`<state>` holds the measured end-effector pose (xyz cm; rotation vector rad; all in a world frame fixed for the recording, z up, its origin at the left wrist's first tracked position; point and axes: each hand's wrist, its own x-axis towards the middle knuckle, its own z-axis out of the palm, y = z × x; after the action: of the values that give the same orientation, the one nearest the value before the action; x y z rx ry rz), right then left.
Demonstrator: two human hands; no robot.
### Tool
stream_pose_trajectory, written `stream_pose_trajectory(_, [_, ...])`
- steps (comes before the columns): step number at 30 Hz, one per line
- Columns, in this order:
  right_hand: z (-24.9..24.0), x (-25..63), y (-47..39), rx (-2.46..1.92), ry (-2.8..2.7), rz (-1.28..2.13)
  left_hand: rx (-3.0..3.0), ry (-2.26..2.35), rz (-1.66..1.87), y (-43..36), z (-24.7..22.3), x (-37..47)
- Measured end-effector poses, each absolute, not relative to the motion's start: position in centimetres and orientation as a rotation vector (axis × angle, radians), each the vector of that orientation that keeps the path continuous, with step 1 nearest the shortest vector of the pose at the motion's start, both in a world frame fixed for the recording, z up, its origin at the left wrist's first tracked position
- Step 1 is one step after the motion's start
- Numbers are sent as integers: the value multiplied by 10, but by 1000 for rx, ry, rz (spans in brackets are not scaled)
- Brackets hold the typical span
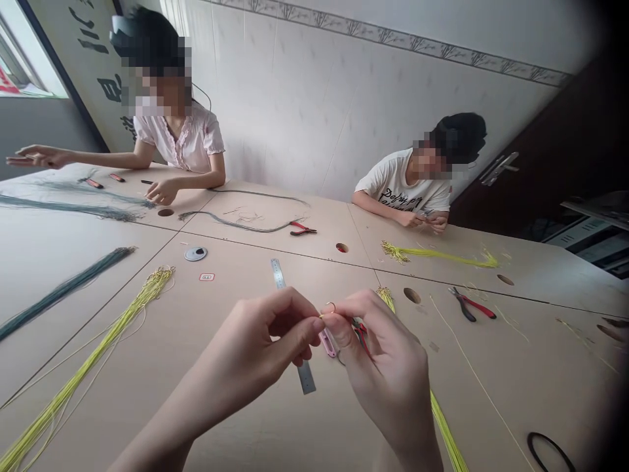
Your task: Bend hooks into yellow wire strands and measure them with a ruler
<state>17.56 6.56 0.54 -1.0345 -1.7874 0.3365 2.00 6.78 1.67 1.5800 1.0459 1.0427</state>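
Note:
My left hand (pixel 282 334) is closed in a pinch on the end of a thin yellow cord (pixel 322 316). Facing it, my right hand (pixel 381 367) pinches a small curved metal hook (pixel 333 305), whose bend shows above the fingertips. Both sets of fingertips nearly meet over the table. Behind them lie a steel ruler (pixel 305 377), a pink-handled tool (pixel 328 343) and red-handled pliers (pixel 361 335), the last mostly covered by my right hand. A bundle of yellow cords (pixel 105 344) lies left of my hands; another yellow bundle (pixel 447 429) runs partly behind my right forearm.
Across the table (pixel 236 406) sit a person in pink (pixel 179 134) and a person in white (pixel 405 183), hands at work. Further pliers (pixel 472 305), (pixel 302 229) lie about. Grey-green cord bundles (pixel 63 292) are at left. The tabletop has round holes (pixel 411 295).

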Motion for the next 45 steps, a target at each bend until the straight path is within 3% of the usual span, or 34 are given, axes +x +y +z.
stream_pose_trajectory(19, [9, 178, 64, -790, -1896, 48, 1601, 957, 1111, 60, 29, 27])
stream_pose_trajectory(35, [11, 177, 62, -775, -1883, 49, 1630, 962, 1124, 60, 27, 28])
stream_pose_trajectory(45, [9, 177, 70, -818, -1944, -226, 1662, 1122, 1048, 63, 25, 28])
